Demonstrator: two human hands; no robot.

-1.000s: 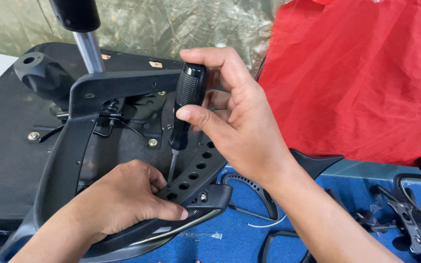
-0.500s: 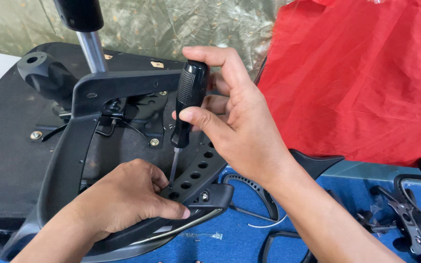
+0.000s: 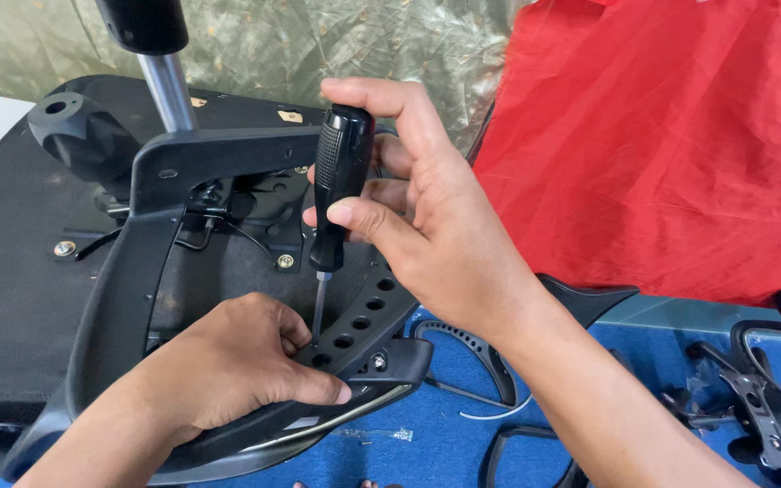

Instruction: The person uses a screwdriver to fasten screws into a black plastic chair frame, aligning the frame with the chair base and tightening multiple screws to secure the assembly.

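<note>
Gripping the black-handled screwdriver at centre frame, the right hand had fingers and thumb wrapped tight around its handle, the shaft upright and its tip down in a hole of the perforated black armrest bracket. The left hand, lower left, was clamped over the bracket's end, steadying it. Keeping the shaft square to the hole and pressing firmly would likely prevent slipping.

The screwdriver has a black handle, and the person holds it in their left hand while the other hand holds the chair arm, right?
Not quite. In the head view the screwdriver with the black handle is in the right hand; the left hand holds the black chair arm.
</note>
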